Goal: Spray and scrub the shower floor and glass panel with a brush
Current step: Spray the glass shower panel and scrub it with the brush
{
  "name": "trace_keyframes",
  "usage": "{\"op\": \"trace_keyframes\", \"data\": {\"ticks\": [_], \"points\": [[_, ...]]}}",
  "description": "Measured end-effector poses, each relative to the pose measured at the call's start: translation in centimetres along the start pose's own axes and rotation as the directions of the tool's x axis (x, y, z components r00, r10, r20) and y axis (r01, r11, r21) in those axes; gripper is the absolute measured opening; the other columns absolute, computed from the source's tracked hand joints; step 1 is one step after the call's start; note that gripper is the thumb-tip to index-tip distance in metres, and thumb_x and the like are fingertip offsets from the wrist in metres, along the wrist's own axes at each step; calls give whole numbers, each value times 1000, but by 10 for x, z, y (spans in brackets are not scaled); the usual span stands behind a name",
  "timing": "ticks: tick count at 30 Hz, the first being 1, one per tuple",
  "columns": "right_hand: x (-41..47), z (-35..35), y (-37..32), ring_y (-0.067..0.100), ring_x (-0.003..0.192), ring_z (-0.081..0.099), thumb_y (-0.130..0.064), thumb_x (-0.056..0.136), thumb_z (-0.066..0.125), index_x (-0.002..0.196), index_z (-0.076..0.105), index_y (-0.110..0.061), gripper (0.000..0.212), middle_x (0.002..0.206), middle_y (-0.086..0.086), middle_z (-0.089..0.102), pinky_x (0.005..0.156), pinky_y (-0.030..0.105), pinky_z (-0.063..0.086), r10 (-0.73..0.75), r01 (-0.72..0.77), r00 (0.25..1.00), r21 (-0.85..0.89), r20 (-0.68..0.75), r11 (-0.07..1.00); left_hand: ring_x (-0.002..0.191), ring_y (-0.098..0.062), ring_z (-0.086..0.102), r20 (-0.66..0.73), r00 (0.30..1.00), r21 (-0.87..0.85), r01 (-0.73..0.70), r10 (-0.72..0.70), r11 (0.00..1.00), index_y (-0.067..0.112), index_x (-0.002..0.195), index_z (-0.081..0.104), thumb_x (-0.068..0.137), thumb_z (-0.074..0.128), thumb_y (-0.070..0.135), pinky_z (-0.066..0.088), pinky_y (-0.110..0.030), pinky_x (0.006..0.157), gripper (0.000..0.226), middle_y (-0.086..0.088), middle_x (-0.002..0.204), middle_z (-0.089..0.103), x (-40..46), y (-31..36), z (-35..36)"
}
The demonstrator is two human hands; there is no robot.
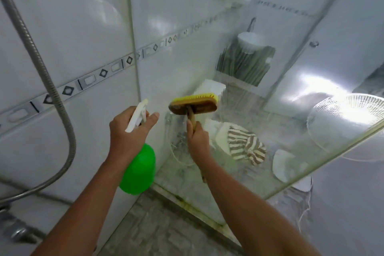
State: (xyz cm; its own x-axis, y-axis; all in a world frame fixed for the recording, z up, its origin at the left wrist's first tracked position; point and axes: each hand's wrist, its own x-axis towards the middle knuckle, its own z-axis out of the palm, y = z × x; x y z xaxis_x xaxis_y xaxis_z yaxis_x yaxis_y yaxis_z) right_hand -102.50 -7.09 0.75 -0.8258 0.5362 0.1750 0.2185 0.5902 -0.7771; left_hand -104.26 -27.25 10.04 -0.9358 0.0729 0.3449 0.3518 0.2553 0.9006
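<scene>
The fingers of the left hand were curled around the neck of a green spray bottle, near the middle of the frame, with the thumb stretched out beside the white trigger head. Most of these fingers were hidden behind the hand, so whether one pressed the trigger I could not tell. The bottle's body hung below the wrist, partly covered by the forearm.

Just to the right, the right hand gripped the wooden handle of a brush; the handle was mostly hidden inside the grip. The brush head, with yellow bristles on its upper side, stood against the glass panel, which filled the right half of the frame.

Through the wet glass everything looked hazy: a striped cloth, a white fan at the right edge and a dark green bundle above.

A metal shower hose curved down the left side, cut off by the frame's edge. The stone shower floor showed at the bottom, blurred.
</scene>
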Motion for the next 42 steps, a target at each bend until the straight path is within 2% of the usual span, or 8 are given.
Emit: {"op": "trace_keyframes", "data": {"ticks": [7, 15, 19, 24, 27, 32, 37, 42], "points": [[-61, 9, 111, 24, 82, 61, -59, 98, 30, 107, 57, -14, 53, 89, 4, 62, 66, 31, 40, 198, -190, 979, -127, 52, 974, 55, -6, 47, 53, 999, 16, 8, -9, 1000, 10, 79, 68, 87, 84, 25, 38, -13, 54, 24, -6, 64, 59, -11, -15, 10], [-6, -72, -21, 11, 55, 51, -50, 101, 34, 85, 54, -14, 43, 63, -2, 52, 48, 26, 38, -52, 82, 963, 104, -265, 991, 56, -6, 48, 125, 992, -30, 1, 3, 1000, 17, 73, 66, 86, 84, 28, 39, -17, 54, 25, -9, 63, 61, -13, 12, 39], [21, -146, -85, 23, 59, 52, -50, 101, 33, 83, 53, -15, 44, 66, 9, 52, 53, 39, 43, -139, 235, 908, 207, -394, 950, 56, -11, 48, 222, 975, -57, -7, 20, 998, 14, 73, 67, 86, 85, 26, 39, -21, 54, 25, -11, 64, 62, -11, 34, 53], [35, -228, -137, 8, 47, 39, -44, 103, 36, 66, 39, -20, 44, 54, -6, 38, 46, 26, 33, -180, 327, 853, 234, -490, 915, 45, -4, 57, 370, 927, -124, -18, 64, 992, 6, 68, 71, 85, 85, 17, 44, -16, 47, 24, -2, 57, 66, -16, 67, 81], [37, -254, -146, 1, 42, 40, -43, 102, 39, 66, 40, -20, 43, 53, -9, 38, 44, 18, 34, -212, 338, 845, 183, -491, 923, 42, -7, 54, 357, 930, -194, -13, 83, 981, 0, 74, 73, 85, 85, 17, 45, -18, 44, 24, -5, 55, 61, -12, 88, 93], [32, -276, -145, 8, 48, 41, -48, 102, 36, 65, 41, -21, 46, 53, -7, 39, 48, 27, 36, -215, 346, 815, 153, -539, 926, 55, -12, 61, 342, 913, -225, -150, 222, 963, 10, 72, 72, 83, 87, 22, 47, -23, 55, 23, -4, 63, 69, -6, 114, 105], [32, -278, -135, 6, 49, 42, -47, 102, 35, 66, 41, -24, 43, 55, -9, 40, 48, 23, 36, -243, 369, 790, 120, -562, 922, 44, -11, 56, 265, 942, -218, -149, 206, 964, 5, 64, 69, 86, 85, 25, 45, -21, 48, 33, -8, 52, 63, -4, 132, 115], [17, -215, -46, 9, 51, 45, -52, 100, 30, 86, 53, -19, 43, 61, -6, 46, 48, 27, 36, -238, 312, 831, 66, -503, 948, 59, -19, 64, 210, 953, -196, -179, 219, 964, 10, 72, 70, 88, 83, 30, 49, -30, 58, 28, -8, 64, 70, -5, 116, 115]]}}
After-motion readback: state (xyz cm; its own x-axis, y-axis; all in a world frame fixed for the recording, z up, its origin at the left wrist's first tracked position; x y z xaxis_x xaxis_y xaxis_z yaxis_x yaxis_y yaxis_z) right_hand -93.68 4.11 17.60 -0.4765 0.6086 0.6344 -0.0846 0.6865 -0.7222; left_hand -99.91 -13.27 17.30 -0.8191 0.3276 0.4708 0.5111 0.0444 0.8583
